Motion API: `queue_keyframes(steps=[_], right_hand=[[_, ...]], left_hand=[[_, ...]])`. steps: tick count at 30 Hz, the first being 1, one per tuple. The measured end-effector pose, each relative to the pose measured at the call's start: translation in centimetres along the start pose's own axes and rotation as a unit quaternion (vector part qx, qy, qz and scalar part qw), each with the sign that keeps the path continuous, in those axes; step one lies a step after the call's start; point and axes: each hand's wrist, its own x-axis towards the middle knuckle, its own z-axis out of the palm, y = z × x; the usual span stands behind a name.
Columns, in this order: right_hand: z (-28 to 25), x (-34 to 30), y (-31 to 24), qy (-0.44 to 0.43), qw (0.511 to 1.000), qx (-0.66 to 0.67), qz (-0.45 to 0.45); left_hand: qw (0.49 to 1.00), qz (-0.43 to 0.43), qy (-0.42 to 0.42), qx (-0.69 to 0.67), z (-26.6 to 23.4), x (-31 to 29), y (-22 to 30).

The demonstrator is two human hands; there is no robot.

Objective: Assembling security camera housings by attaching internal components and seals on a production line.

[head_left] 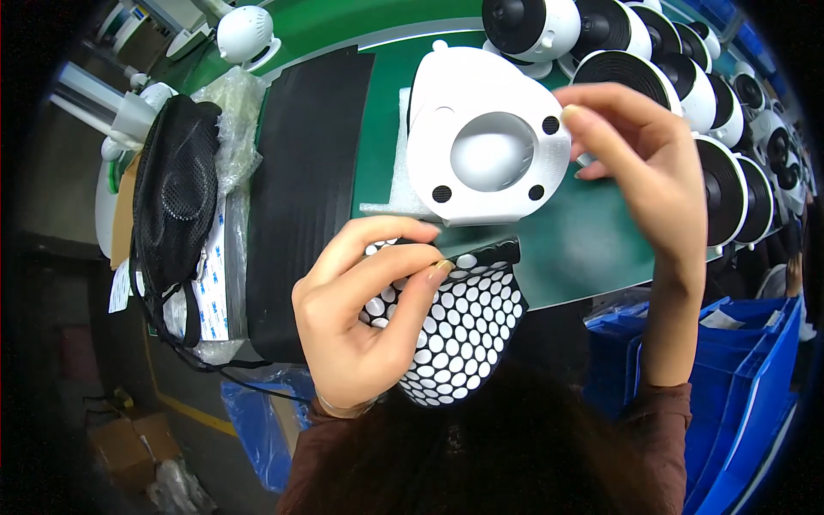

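Two hands, left hand [365, 313] pinching dotted sheet [463, 322], white housing [485, 137] facing up

The round base [485, 146] sits on the tabletop [584, 249], on a foam sheet [396, 172]. A row of fans [687, 94] stands behind and right. A bag [176, 197] lies far left. The dotted sheet [463, 326] is in front.

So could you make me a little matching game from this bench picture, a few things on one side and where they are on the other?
Things:
1. white base with round hole
2. dotted black sheet
3. black mesh bag
4. blue crates

Places:
A. lying at the far left of the bench
B. pinched in the left hand
C. below the bench edge on the right
D. on the green mat, its rim touched by the right hand

Pairs: 1-D, 2-B, 3-A, 4-C
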Motion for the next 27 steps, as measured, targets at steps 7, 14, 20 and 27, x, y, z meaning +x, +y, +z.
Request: queue_keyframes(steps=[7,14,20,27], right_hand=[[0.9,-1.5,-1.0,0.085,0.979,-0.156,-0.101],[1.1,-4.8,-1.7,-0.077,0.986,-0.041,-0.142],[1.2,-5.2,-1.6,-0.049,0.989,0.022,-0.136],[0.5,-5.3,-1.2,-0.076,0.983,-0.038,-0.164]], left_hand=[[0.998,0.036,-0.045,-0.022,-0.3,0.3,0.2],[0.99,0.012,-0.105,-0.088,0.3,0.8,0.5],[0.983,0.017,-0.164,-0.084,0.2,1.1,0.5],[0.985,0.019,-0.153,-0.078,1.0,0.8,0.4]])
